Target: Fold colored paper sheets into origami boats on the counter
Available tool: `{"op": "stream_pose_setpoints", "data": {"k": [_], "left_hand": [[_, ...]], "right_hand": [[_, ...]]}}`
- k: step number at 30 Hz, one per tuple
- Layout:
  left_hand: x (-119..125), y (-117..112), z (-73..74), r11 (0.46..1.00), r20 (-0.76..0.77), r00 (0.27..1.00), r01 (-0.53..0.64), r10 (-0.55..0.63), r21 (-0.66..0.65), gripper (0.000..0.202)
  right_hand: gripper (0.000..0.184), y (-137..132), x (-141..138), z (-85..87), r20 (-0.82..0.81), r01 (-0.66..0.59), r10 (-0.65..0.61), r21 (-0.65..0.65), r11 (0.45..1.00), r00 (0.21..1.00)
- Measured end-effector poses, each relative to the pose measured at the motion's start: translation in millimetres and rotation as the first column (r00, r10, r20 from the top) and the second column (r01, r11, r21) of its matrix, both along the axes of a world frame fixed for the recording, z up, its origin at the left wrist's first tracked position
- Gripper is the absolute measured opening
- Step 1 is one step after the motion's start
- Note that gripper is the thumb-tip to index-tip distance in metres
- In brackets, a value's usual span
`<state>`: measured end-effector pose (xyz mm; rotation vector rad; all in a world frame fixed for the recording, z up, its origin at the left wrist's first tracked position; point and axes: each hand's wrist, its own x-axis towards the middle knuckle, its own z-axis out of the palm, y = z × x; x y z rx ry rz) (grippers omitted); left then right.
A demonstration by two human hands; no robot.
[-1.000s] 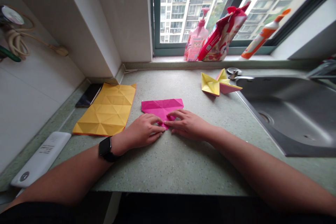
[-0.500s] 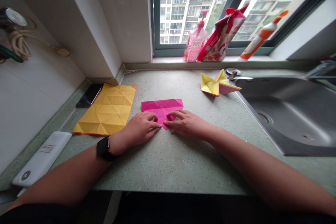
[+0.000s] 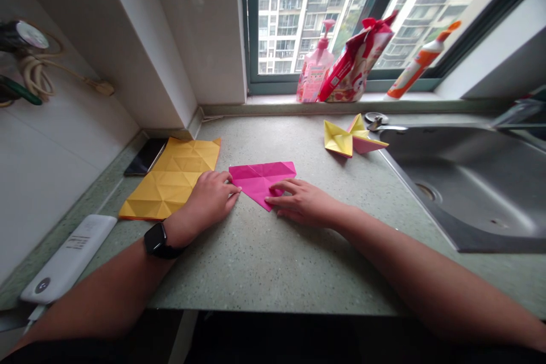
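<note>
The right hand (image 3: 303, 202) is pinning pink paper (image 3: 256, 181) to the tabletop (image 3: 264, 264).
Its loosely parted fingers are pressing beside the near tip, probably keeping it still; the left hand (image 3: 208, 200), fingers bunched narrow, is touching the left edge, pinching or not unclear. Between them, creased paper is widening toward a straight far band.

Your forearms (image 3: 396, 253) angle inward; your left hand (image 3: 211, 196), palm down, curls its fingers, while your right hand (image 3: 301, 203) arches, its fingers (image 3: 286, 185) bent and slightly parted.
</note>
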<state>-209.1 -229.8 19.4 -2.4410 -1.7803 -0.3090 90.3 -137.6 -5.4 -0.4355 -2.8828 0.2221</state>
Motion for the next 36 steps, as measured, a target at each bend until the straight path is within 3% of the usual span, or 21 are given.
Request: {"op": "stream_pose_setpoints", "data": {"k": [7,12,16,19,22,25,29,33,36], "left_hand": [[-11.3,3.3,-5.8,0.993,0.042,0.996,-0.084,0.081,0.078,0.024],[-14.4,5.9,-1.9,0.989,-0.032,0.991,-0.126,0.128,0.074,0.021],[-16.0,7.2,7.8,0.984,0.036,0.999,-0.047,0.041,0.173,0.026],[-13.8,3.8,14.9,0.941,0.146,0.989,-0.064,0.016,0.331,0.029],[-8.3,-1.1,16.6,0.917,0.223,0.974,-0.044,-0.049,0.396,0.021],[-0.1,-3.7,11.6,0.933,0.282,0.948,0.037,-0.146,0.357,0.018],[12.8,-4.7,0.3,0.965,0.364,0.898,0.197,-0.249,0.173,0.028],[21.4,-5.4,-9.2,0.927,0.289,0.886,0.375,-0.363,0.016,0.038],[22.5,-4.9,-14.4,0.901,0.211,0.891,0.426,-0.402,-0.082,0.042]], "right_hand": [[0.038,-0.4,-0.4,3.0,0.027,0.000,0.000,0.010,1.000,1.000],[0.039,-0.3,0.1,1.9,0.038,-0.002,0.001,0.014,1.000,0.999],[0.039,-0.4,0.4,0.2,0.019,0.013,-0.013,0.005,1.000,1.000],[0.039,-0.5,0.6,0.5,0.016,0.010,-0.010,-0.008,1.000,1.000],[0.038,-0.6,0.6,1.6,0.014,0.012,-0.012,-0.007,1.000,1.000],[0.039,-1.0,0.5,1.7,0.019,0.009,-0.009,0.000,1.000,1.000],[0.039,-1.5,0.9,-1.0,-0.006,0.020,-0.020,-0.018,1.000,1.000],[0.041,-0.3,1.4,-4.6,-0.059,0.012,-0.015,-0.045,0.999,0.998],[0.039,4.9,1.5,-7.3,-0.104,0.036,-0.041,-0.046,0.998,0.994]]}}
